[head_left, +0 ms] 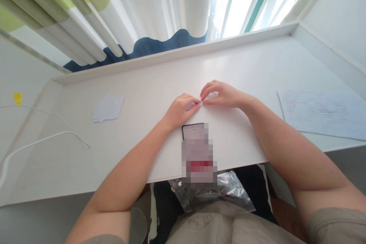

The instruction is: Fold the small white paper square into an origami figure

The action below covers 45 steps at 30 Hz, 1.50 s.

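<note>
Both hands meet over the middle of the white desk (234,133). A small piece of white paper (191,105) shows under the fingers of my left hand (182,109), which presses or pinches it. The fingertips of my right hand (221,94) close together at the paper's right end, thumb below and fingers arched above. Much of the paper is hidden by the fingers, so its full shape cannot be made out. Just below the hands lies a phone (193,133) with its screen lit and mostly blurred out.
White paper pieces (108,108) lie in a loose stack at left. A written lined sheet (320,112) rests at the right. White cables (65,132) cross the left side. A clear plastic bag (234,188) sits on my lap; curtains (137,11) hang behind the desk.
</note>
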Each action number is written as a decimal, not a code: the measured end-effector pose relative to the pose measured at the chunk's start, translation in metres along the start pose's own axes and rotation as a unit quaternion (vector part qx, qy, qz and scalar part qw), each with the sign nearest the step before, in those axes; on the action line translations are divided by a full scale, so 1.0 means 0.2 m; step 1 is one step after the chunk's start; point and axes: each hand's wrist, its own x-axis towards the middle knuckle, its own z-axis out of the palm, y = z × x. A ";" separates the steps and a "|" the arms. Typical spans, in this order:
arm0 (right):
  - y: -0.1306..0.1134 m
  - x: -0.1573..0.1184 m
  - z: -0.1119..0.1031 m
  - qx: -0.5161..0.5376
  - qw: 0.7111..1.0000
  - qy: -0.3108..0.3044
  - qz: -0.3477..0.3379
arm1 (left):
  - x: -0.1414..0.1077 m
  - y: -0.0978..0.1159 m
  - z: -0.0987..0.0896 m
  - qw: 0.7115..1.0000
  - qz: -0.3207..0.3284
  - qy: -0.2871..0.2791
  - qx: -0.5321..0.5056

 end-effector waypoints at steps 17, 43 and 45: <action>0.05 0.03 0.02 -0.018 0.995 0.072 0.065 | 0.00 -0.03 0.01 0.996 0.057 -0.011 0.066; -0.08 0.04 0.04 -0.074 0.984 0.048 0.158 | -0.01 -0.02 -0.06 0.989 0.074 -0.090 0.096; -0.09 0.04 0.06 -0.066 0.987 0.036 0.139 | -0.02 -0.03 -0.05 0.993 0.063 -0.070 0.067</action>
